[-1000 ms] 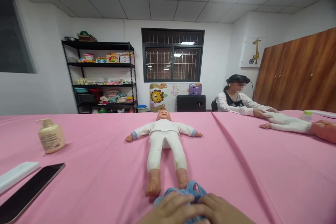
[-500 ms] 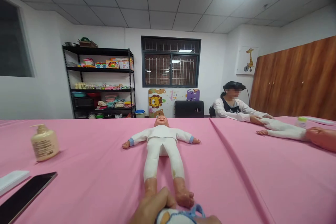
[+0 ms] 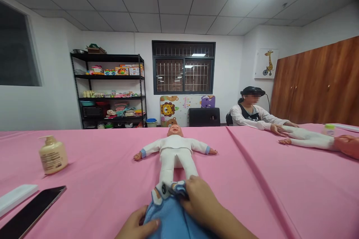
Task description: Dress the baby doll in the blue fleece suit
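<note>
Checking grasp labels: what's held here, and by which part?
Right hand grips a blue garment by its patterned edge; left hand lies against its side.

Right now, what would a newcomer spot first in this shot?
A white-clothed doll lies on its back mid-table on the pink cloth, its lower legs hidden by a blue garment, with the right hand on the garment's top edge and the left hand at its side. Off to the right, a seated person touches a second doll. A pump bottle stands at left.
</note>
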`<state>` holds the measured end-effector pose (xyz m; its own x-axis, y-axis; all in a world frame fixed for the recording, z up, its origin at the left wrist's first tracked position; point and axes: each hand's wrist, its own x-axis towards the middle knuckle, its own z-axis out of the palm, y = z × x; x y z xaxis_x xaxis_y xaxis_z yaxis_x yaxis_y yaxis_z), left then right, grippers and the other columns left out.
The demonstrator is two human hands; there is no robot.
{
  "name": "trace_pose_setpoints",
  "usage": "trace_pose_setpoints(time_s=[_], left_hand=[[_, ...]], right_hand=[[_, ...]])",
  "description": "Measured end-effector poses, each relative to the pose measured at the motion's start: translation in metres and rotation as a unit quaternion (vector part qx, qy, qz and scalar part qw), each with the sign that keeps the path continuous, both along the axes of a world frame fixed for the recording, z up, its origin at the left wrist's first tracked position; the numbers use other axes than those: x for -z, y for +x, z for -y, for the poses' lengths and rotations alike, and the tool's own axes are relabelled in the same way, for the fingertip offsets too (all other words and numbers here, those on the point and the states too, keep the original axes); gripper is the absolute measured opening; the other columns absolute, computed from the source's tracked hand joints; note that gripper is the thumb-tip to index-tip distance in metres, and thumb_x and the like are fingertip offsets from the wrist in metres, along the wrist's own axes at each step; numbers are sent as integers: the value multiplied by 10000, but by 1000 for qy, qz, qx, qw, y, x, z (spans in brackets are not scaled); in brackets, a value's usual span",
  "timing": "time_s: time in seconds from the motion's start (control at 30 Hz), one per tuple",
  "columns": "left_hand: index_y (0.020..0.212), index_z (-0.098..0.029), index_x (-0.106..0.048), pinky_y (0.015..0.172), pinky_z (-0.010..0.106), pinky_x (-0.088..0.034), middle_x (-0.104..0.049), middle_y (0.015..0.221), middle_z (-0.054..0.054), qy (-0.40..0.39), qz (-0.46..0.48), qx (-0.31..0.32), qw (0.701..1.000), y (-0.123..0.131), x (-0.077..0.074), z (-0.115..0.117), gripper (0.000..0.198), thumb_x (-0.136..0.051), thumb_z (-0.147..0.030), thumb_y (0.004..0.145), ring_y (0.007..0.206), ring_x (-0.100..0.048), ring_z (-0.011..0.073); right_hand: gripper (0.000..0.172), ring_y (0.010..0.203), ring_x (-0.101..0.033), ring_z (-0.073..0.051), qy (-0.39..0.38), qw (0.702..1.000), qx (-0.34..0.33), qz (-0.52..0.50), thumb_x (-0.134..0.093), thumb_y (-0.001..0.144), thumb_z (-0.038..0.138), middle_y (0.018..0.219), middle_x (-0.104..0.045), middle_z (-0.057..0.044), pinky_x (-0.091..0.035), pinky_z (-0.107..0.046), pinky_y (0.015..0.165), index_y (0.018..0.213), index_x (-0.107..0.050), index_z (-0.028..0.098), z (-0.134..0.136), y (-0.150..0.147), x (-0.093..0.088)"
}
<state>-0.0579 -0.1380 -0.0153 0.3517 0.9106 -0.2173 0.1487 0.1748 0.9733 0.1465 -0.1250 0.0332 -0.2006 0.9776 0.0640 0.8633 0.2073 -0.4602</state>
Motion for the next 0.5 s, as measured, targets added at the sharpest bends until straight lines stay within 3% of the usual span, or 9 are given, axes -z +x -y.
trace_pose_setpoints(time_s=[0.13,0.3,0.4,0.5], left_hand=[[1100,-101,-542,963,318,-429,-569,1094,98,-10,86,-65,994,7,-2,3,631,-668,-449,589,1035,-544,205],[1173,-101,-500,1035,306,-386,-532,1164,107,-2,82,-106,991,15,-3,-1,689,-657,-424,585,1128,-499,208],[1235,-88,-435,1086,300,-336,-438,1274,116,32,38,-98,994,11,6,-12,810,-677,-452,553,1213,-424,215],[1282,-95,-389,1098,310,-321,-382,1322,115,66,0,-55,996,7,13,-16,880,-674,-515,564,1243,-389,221]], right_hand=[[382,1005,-490,-156,-2,996,-57,71,-342,703,232,1006,-544,-137,-317,-238,870,954,-594,94,-37,-22,8],[450,999,-530,-160,-28,998,-49,-7,-298,736,239,1058,-542,-117,-369,-275,882,1130,-490,136,-66,-36,15],[443,1049,-513,-128,-44,985,-122,-113,-317,718,207,1083,-541,-64,-368,-281,960,1123,-494,172,-75,-36,21],[448,1095,-483,-64,-49,944,-166,-282,-311,735,206,1152,-509,-5,-351,-243,1031,1141,-500,217,-84,-31,27]])
